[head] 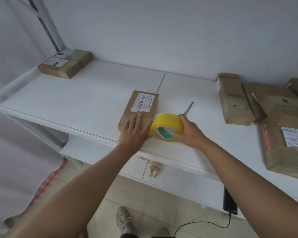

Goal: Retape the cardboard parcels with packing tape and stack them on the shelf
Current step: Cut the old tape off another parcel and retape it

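1. I see the left hand (pixel 133 133) flat on the near end of a small cardboard parcel (pixel 138 111), fingers straight & spread, pressing down, not gripping.
2. Right hand (pixel 187 133) holds a yellow tape roll (pixel 167 127): fingers curled over the outer rim, thumb at the roll's core. Roll stands on edge, touching the parcel's near right corner.
3. Parcel lies flat on the white table (pixel 76 100), near its front edge, approx mid-frame. White shipping label (pixel 144 102) w/ barcode on its top, at the far end.
4. A pen-like tool (pixel 189 108) lies on the table just right of the parcel, behind the right hand; can't tell if it's a knife or a pen.
5. Two more parcels (pixel 65 65) sit side by side, touching, at the far left corner of the table, each w/ a label on top.
6. Right side: a heap of boxes (pixel 248 102), some w/ flaps open, plus a bigger labelled box (pixel 286 150) near the front right edge.
7. Lower shelf (pixel 101 152) below the table front, crumpled tape scrap (pixel 154 168) on it.
8. Dark phone (pixel 230 201) w/ cable plugged in lies at the front right edge. Sneaker (pixel 123 219) on the tile floor below.
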Motion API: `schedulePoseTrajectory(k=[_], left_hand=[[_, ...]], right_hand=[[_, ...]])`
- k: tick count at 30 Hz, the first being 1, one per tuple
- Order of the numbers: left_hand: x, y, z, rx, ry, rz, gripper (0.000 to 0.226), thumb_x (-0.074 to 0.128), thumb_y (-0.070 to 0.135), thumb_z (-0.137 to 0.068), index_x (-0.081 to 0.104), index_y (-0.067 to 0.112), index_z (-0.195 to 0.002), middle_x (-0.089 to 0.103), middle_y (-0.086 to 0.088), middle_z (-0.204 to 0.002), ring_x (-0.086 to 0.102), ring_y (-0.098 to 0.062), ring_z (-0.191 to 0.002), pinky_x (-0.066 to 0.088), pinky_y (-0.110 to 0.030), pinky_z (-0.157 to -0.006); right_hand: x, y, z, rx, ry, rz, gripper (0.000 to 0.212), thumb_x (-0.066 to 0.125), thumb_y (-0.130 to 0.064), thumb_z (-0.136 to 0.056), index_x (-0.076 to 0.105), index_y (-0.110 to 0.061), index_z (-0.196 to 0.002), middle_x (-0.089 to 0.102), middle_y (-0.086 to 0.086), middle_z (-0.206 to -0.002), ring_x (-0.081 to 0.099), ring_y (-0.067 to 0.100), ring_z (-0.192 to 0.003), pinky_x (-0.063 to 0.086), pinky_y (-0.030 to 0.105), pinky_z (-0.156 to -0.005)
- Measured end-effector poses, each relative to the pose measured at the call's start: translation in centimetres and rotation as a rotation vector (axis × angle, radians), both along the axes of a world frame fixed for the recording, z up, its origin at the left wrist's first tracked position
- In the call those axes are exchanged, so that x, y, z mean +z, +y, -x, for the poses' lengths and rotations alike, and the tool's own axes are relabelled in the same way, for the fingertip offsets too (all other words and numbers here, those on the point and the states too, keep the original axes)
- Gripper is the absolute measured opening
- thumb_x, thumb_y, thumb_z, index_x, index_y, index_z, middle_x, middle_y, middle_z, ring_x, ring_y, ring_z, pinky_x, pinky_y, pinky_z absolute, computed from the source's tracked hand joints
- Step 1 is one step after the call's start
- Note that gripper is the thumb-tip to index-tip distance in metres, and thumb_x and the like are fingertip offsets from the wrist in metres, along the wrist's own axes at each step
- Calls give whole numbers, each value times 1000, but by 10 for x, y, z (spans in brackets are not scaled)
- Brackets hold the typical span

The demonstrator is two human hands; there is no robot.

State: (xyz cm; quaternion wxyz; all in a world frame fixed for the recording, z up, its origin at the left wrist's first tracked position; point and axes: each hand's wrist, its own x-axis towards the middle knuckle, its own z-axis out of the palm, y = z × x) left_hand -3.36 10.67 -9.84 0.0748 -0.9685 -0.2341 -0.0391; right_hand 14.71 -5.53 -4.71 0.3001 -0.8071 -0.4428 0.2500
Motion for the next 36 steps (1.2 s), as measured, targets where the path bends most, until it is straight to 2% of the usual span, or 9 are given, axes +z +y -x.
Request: schedulePoseTrajectory(k=[4,8,13,19,23,28,31,34,36], left_hand=[[10,-2,1,6,-143,81,57,33,53,-97,32,20,-143,52,-28,-139,54,-47,-124,51,-55,-92],[23,-6,9,32,-372,252,61,27,59,-101,30,23,-150,40,-9,-153,45,-33,-137,59,-52,-76],[27,-10,18,66,-571,351,58,29,57,-101,36,21,-146,40,1,-153,60,-33,-113,58,-46,-67],[29,-7,39,318,-800,646,59,26,65,-96,41,21,-132,65,-3,-109,62,-32,-90,48,-38,-72],[28,-7,49,407,-929,800,43,32,55,-94,44,22,-120,61,11,-85,57,-11,-74,40,-32,-68],[23,-1,53,454,-1059,946,36,35,49,-97,46,22,-118,60,14,-90,55,6,-77,43,-31,-75],[23,-2,51,397,-1060,915,35,48,50,-94,46,21,-114,61,11,-92,57,4,-81,46,-32,-75],[26,-2,44,448,-969,831,48,62,55,-87,41,27,-120,65,7,-110,65,-12,-100,54,-38,-79],[26,0,41,506,-922,745,46,61,47,-93,38,24,-125,66,2,-116,64,-24,-102,55,-43,-81]], right_hand=[[25,9,-6,-12,-7,-55,56,74,-22,-82,42,-27,-128,58,6,-103,57,22,-83,47,32,-64],[62,23,-5,13,1,-181,60,76,-19,-79,43,-31,-128,56,3,-107,60,30,-93,53,44,-77],[99,50,13,164,-117,-228,59,76,-23,-82,45,-27,-133,54,-3,-111,56,23,-89,48,34,-76],[99,84,44,330,-222,-325,63,76,-27,-84,46,-27,-140,55,0,-129,53,18,-110,43,31,-90],[91,102,60,332,-109,-397,69,76,-25,-85,43,-27,-146,51,-4,-129,50,18,-119,42,32,-99],[71,114,72,225,156,-401,63,75,-21,-80,42,-32,-132,56,1,-120,61,22,-108,55,35,-85],[60,116,74,174,154,-383,55,72,-30,-71,43,-30,-119,63,5,-109,64,23,-99,55,41,-84],[55,116,74,160,190,-378,57,71,-27,-72,41,-25,-121,62,2,-106,63,18,-95,53,29,-79],[54,116,75,158,173,-376,59,68,-26,-74,39,-21,-125,61,1,-106,62,20,-96,53,32,-80]])
